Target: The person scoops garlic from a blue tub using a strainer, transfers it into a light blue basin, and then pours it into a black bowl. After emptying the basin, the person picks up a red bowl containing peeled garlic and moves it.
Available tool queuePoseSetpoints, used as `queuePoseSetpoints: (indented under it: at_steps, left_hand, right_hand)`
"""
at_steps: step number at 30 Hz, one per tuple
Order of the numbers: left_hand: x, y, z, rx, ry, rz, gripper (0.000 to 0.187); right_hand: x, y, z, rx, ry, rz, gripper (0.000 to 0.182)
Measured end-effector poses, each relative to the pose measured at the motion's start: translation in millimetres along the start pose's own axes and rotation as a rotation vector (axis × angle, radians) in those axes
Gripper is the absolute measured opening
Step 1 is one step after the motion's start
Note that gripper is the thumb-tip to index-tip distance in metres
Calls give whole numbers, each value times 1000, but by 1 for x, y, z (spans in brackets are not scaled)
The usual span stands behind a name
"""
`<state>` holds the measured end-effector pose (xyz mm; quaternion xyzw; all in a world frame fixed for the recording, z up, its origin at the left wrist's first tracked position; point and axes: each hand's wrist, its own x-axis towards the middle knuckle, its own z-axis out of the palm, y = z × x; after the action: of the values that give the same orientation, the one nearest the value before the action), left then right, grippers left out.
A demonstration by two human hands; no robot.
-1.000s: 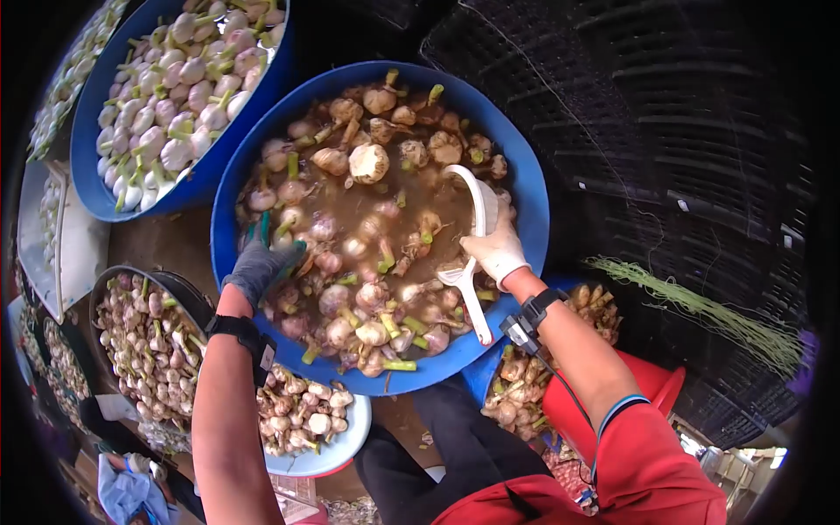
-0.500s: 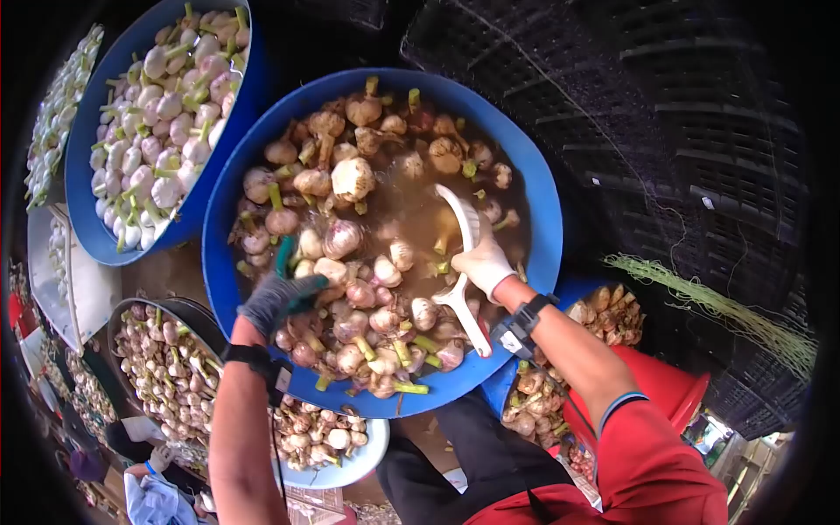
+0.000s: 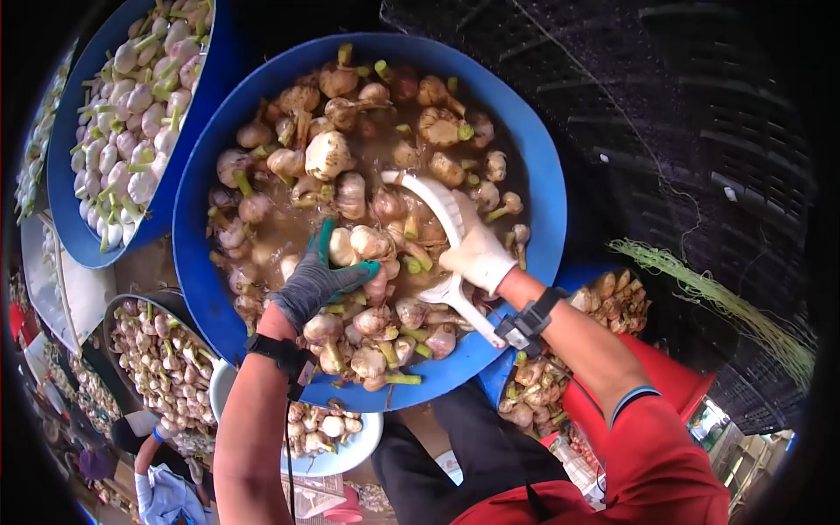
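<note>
A large blue tub (image 3: 538, 175) holds muddy water and many garlic bulbs (image 3: 329, 156) with cut green stems. My left hand (image 3: 317, 282), in a grey glove with green fingertips, is among the bulbs on the tub's near left side. Its thumb and forefinger are spread apart, with bulbs in the gap against them; the other fingers are hidden. My right hand (image 3: 477, 255), in a white glove, is closed around a white curved plastic tool (image 3: 426, 194) with a forked lower end. The tool slants over the water, its far end among floating bulbs.
At upper left stands another blue tub (image 3: 63, 192) of cleaner, white garlic. A dark basin (image 3: 118, 306) and a pale blue bowl (image 3: 372, 437) hold more bulbs. Black crates (image 3: 665, 114), green strings (image 3: 700, 280) and a red bucket (image 3: 647, 376) lie right. Another person (image 3: 166, 494) is at lower left.
My left hand has moved right and slightly up, deeper among the bulbs. The white tool has tilted further left in my right hand, and bulbs have shifted toward the middle.
</note>
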<state>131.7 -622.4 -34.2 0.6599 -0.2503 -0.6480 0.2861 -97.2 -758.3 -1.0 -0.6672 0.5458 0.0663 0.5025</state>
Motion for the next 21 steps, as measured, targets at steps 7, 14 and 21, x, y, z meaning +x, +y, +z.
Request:
queuePoseSetpoints:
  at_steps: [7,14,21]
  left_hand:
    - [18,-4,35,-261,64,10,117]
    - [-14,29,45,-12,314,258,112]
    - [-76,87,55,63,461,406,100]
  right_hand:
    - [20,11,21,251,-115,68,96]
    - [-37,-19,-4,419,0,-129,88]
    - [-101,-72,-33,518,-12,-211,84]
